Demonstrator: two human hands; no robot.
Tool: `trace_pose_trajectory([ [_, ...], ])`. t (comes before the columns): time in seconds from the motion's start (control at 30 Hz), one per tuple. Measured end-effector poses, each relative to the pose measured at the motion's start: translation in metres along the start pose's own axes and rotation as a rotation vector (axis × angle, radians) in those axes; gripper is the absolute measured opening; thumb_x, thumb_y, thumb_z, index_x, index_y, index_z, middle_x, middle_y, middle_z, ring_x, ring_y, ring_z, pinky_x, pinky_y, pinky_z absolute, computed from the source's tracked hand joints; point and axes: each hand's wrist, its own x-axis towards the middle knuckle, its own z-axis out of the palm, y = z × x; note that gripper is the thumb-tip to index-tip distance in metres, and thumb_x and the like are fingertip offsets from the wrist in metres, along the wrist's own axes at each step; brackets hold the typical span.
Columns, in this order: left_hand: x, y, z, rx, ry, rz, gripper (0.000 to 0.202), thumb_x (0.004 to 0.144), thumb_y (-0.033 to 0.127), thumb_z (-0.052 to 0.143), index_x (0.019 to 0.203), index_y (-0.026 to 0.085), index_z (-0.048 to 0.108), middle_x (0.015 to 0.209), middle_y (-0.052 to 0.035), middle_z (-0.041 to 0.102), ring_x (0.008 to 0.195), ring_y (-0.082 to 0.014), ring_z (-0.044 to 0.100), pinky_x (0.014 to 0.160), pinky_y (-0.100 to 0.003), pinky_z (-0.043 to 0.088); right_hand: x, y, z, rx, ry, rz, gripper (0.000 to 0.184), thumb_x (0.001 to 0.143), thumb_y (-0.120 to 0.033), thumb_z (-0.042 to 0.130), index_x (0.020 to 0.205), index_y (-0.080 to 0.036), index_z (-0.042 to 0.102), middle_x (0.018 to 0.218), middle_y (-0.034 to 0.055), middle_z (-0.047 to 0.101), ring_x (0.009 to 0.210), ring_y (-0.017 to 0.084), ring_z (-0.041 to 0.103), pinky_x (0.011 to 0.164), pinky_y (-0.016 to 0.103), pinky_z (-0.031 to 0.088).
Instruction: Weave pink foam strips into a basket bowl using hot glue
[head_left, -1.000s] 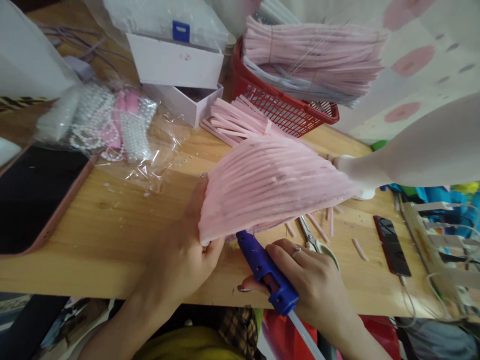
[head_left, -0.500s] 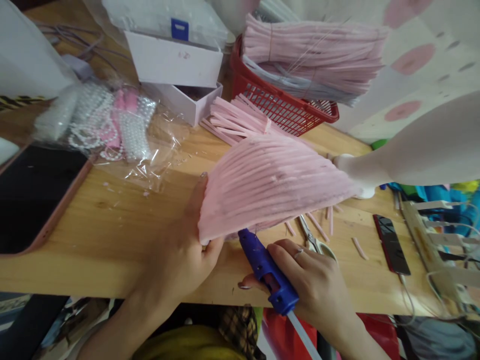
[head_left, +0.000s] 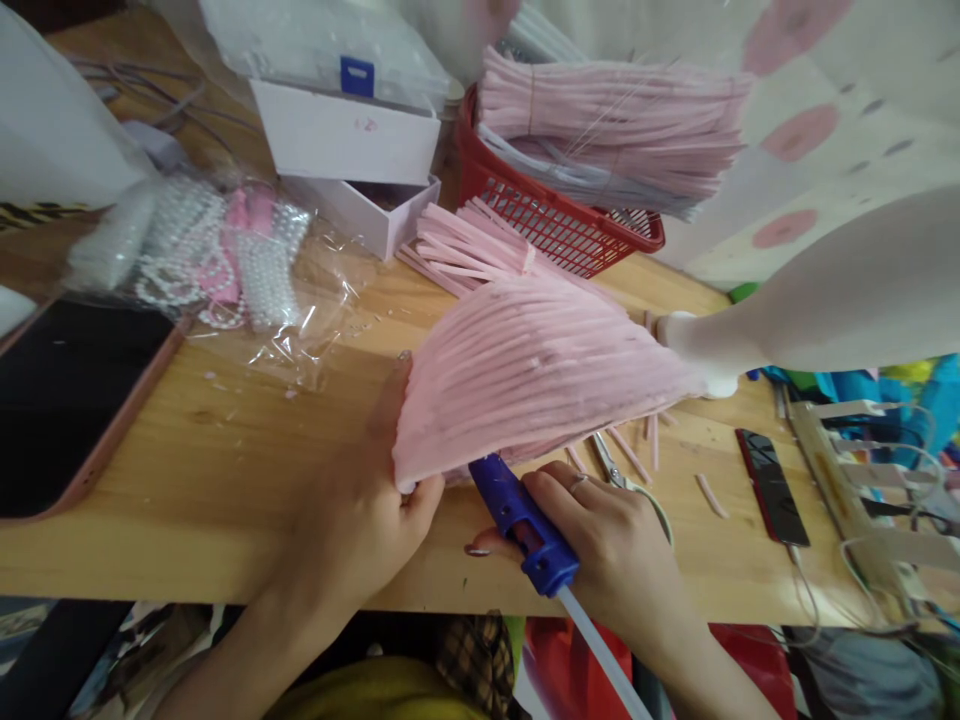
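A pink fan-shaped skirt of glued pipe-cleaner strips (head_left: 540,370) lies tilted over the wooden table (head_left: 225,470), joined at its narrow end to a white mannequin form (head_left: 825,300). My left hand (head_left: 375,510) grips the skirt's wide lower edge, thumb under, fingers along its side. My right hand (head_left: 607,540) is wrapped round a blue glue gun (head_left: 525,520), whose nozzle is tucked under the skirt's edge. A white glue stick (head_left: 600,650) pokes out of the gun's back.
Scissors (head_left: 622,475) and cut pink bits lie right of my right hand. A red basket (head_left: 555,215) holds pink strip bundles (head_left: 615,120); loose strips (head_left: 465,245) lie before it. A bag of pearl beads (head_left: 217,250), white boxes (head_left: 352,140), a phone (head_left: 67,390) and a second phone (head_left: 772,485) sit around.
The view has shifted slightly; both hands, the gun and the skirt sit a little higher and to the left in the picture. Grips are unchanged.
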Motion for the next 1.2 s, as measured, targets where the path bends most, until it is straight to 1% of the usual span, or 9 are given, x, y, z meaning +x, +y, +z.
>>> trace_pose_trajectory([
  [0.1,0.0019,0.0019,-0.0013,0.019,0.001,0.024,0.039,0.095,0.030,0.047,0.128,0.016,0.062,0.092,-0.0114,0.075,0.074,-0.0235,0.072,0.062,-0.031,0.052,-0.0002,0.0013,0.0002,0.006,-0.013,0.000,0.048,0.104,-0.053,0.045,0.076,-0.017,0.061,0.065,0.0004,0.061,0.047,0.011,0.053,0.048,0.026,0.036],
  [0.27,0.0035,0.0036,-0.0018,0.030,-0.024,0.032,0.035,0.095,0.029,0.046,0.122,0.018,0.065,0.090,-0.0096,0.075,0.070,-0.0218,0.071,0.061,-0.030,0.052,-0.0054,0.0056,-0.0007,0.038,-0.052,0.044,0.041,0.102,-0.051,0.051,0.080,-0.018,0.061,0.070,0.0009,0.063,0.054,0.012,0.059,0.052,0.025,0.039],
  [0.43,0.0013,0.0006,0.0003,0.002,0.003,0.027,0.033,0.095,0.029,0.047,0.119,0.018,0.066,0.088,-0.0094,0.075,0.072,-0.0227,0.071,0.062,-0.030,0.052,-0.0035,0.0057,0.0006,0.063,-0.045,0.021,0.040,0.103,-0.050,0.051,0.081,-0.018,0.062,0.069,0.0009,0.063,0.051,0.012,0.057,0.050,0.026,0.037],
  [0.57,0.0027,0.0014,-0.0018,-0.022,0.003,0.040,0.032,0.094,0.027,0.049,0.120,0.017,0.066,0.090,-0.0106,0.075,0.076,-0.0239,0.072,0.065,-0.031,0.053,-0.0015,0.0054,0.0013,0.053,-0.026,0.025,0.043,0.102,-0.051,0.051,0.077,-0.018,0.061,0.066,0.0000,0.060,0.049,0.011,0.054,0.049,0.026,0.036],
  [0.67,0.0037,0.0029,-0.0026,-0.022,-0.007,0.038,0.033,0.093,0.026,0.049,0.120,0.017,0.065,0.092,-0.0109,0.075,0.072,-0.0227,0.071,0.063,-0.031,0.052,-0.0011,0.0059,0.0019,0.054,-0.026,0.029,0.043,0.102,-0.050,0.051,0.077,-0.017,0.062,0.065,-0.0003,0.060,0.049,0.011,0.054,0.050,0.026,0.037],
  [0.87,0.0024,0.0018,0.0000,-0.020,-0.001,0.028,0.031,0.093,0.026,0.048,0.117,0.018,0.066,0.086,-0.0087,0.074,0.079,-0.0239,0.072,0.067,-0.031,0.054,-0.0023,0.0076,0.0033,0.048,-0.036,0.031,0.041,0.103,-0.046,0.050,0.079,-0.017,0.064,0.065,-0.0001,0.060,0.049,0.011,0.055,0.050,0.025,0.038],
  [0.93,0.0024,0.0014,-0.0007,-0.023,-0.003,0.030,0.031,0.093,0.026,0.049,0.117,0.018,0.066,0.086,-0.0088,0.074,0.076,-0.0234,0.072,0.065,-0.031,0.054,-0.0022,0.0076,0.0035,0.041,-0.028,0.030,0.042,0.103,-0.047,0.050,0.080,-0.017,0.065,0.064,-0.0003,0.059,0.048,0.011,0.055,0.049,0.025,0.038],
  [1.03,0.0032,0.0022,-0.0033,-0.031,-0.008,0.025,0.032,0.093,0.026,0.049,0.119,0.017,0.065,0.088,-0.0093,0.074,0.075,-0.0231,0.072,0.064,-0.031,0.053,-0.0010,0.0073,0.0038,0.048,-0.027,0.034,0.042,0.103,-0.048,0.049,0.080,-0.016,0.066,0.064,-0.0001,0.060,0.049,0.011,0.056,0.049,0.025,0.039],
  [1.2,0.0048,0.0039,-0.0052,-0.045,-0.031,0.017,0.036,0.093,0.026,0.047,0.124,0.017,0.062,0.096,-0.0109,0.075,0.083,-0.0244,0.073,0.069,-0.032,0.055,0.0002,0.0079,0.0054,0.020,0.007,0.020,0.046,0.104,-0.050,0.047,0.076,-0.017,0.065,0.061,-0.0008,0.058,0.046,0.012,0.054,0.047,0.026,0.036],
])
